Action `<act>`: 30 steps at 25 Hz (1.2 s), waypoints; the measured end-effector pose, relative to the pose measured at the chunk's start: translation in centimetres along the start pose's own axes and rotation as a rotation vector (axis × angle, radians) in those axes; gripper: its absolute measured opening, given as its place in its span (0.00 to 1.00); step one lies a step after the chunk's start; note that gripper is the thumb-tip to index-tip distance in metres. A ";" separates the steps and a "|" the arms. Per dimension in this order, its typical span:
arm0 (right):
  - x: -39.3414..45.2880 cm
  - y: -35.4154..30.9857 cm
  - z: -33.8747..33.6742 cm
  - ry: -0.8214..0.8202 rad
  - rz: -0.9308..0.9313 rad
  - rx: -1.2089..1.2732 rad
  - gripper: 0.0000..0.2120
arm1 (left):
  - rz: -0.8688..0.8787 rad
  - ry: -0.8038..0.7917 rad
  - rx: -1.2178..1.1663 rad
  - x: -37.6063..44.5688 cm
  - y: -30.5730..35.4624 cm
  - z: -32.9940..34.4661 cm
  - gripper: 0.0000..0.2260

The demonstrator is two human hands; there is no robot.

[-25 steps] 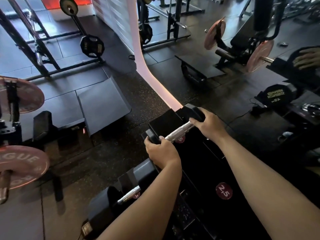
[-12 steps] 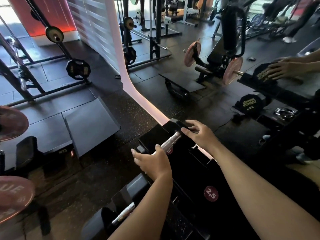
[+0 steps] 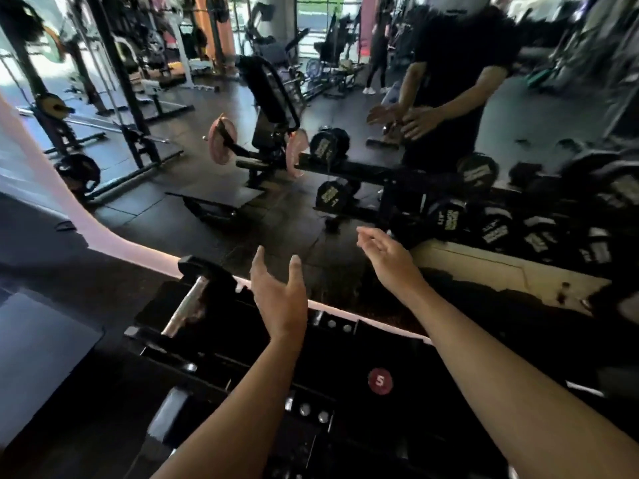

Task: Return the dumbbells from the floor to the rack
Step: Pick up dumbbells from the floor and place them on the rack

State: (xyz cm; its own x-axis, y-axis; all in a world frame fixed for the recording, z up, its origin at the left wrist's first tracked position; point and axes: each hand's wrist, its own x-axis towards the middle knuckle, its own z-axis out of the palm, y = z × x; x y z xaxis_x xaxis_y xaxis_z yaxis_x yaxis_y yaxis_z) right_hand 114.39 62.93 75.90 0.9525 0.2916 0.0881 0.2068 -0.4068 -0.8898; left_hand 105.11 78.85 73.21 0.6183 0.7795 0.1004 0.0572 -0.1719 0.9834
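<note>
A small black dumbbell [image 3: 193, 300] with a chrome handle lies in a slot on the top of the black rack [image 3: 345, 357], left of centre. My left hand [image 3: 280, 299] hovers just right of it, fingers apart, holding nothing. My right hand [image 3: 387, 257] is lifted farther right above the rack's far edge, also spread and empty. A red round label marked 5 [image 3: 380, 380] sits on the rack between my forearms. Part of another dumbbell [image 3: 166, 420] shows on a lower tier at the bottom left.
A wall mirror stands right behind the rack and reflects a person [image 3: 449, 81] with both hands out, a second rack with several black dumbbells [image 3: 449, 216], a plate-loaded machine with pink plates [image 3: 223, 138] and squat racks [image 3: 114, 98]. Dark rubber floor lies to the left.
Both hands have let go of the dumbbell, which now rests on the rack, and have lifted away to the right. The view has tilted up toward the mirror.
</note>
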 end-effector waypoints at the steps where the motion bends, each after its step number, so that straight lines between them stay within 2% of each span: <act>1: -2.5 0.8 -3.6 0.072 0.022 -0.009 0.20 | 0.029 -0.114 -0.020 -2.4 1.0 1.5 0.28; 6: -19.2 5.2 -20.3 0.353 0.168 -0.061 0.19 | 0.155 -0.702 -0.025 -17.6 5.9 8.5 0.20; 9: -32.0 7.9 -28.3 0.565 0.273 -0.150 0.20 | 0.269 -1.038 0.037 -28.5 8.6 11.9 0.25; 14: -54.8 9.6 -37.1 0.841 0.470 -0.247 0.19 | 0.538 -1.436 0.114 -48.2 13.0 14.2 0.22; 18: -69.9 9.7 -39.1 1.141 0.596 -0.255 0.14 | 0.723 -1.748 0.109 -61.9 15.7 13.7 0.21; 21: -78.7 9.2 -38.3 1.329 0.698 -0.263 0.20 | 0.821 -1.956 0.094 -71.0 16.7 12.2 0.25; 23: -83.2 8.4 -37.3 1.413 0.760 -0.251 0.24 | 0.857 -2.087 0.070 -76.0 17.0 10.9 0.29; 27: -91.4 7.1 -34.1 1.571 0.914 -0.249 0.26 | 0.857 -2.287 0.053 -84.3 16.7 7.6 0.26; 30: -97.9 7.4 -31.0 1.703 1.049 -0.252 0.26 | 0.925 -2.407 0.069 -91.0 14.8 4.9 0.28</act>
State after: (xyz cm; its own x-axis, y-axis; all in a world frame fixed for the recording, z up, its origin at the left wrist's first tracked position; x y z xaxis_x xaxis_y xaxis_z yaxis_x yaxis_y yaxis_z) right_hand 29.60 4.49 74.55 -0.1311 -0.9893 0.0639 -0.5846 0.0251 -0.8109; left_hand 53.54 2.47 77.94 -0.1103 -0.9937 -0.0200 -0.5764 0.0476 0.8158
